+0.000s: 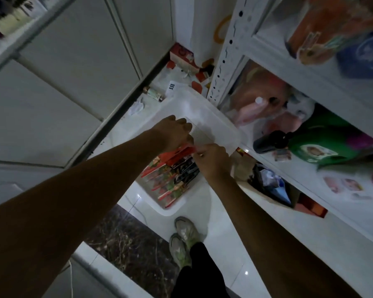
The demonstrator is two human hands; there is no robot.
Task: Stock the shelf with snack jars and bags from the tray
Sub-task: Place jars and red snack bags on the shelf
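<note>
White floor tile is noted underfoot, with a white tray (170, 211) set just beside the shelf (224, 61). Red snack bags (170, 186) are packed in its near end. One red bag (180, 153) is held just above them, gripped from above by the curled fingers of the left hand (174, 133) and pinched at its right edge by the right hand (213, 161).

Single head-mounted, wide-angle view. It looks steeply down from standing height, past both outstretched forearms, onto the white tray (172, 210) on the tiled floor (221, 246). The shelving unit (226, 57) runs close along the right edge. The wearer's shoes (185, 233) show at lower centre.
</note>
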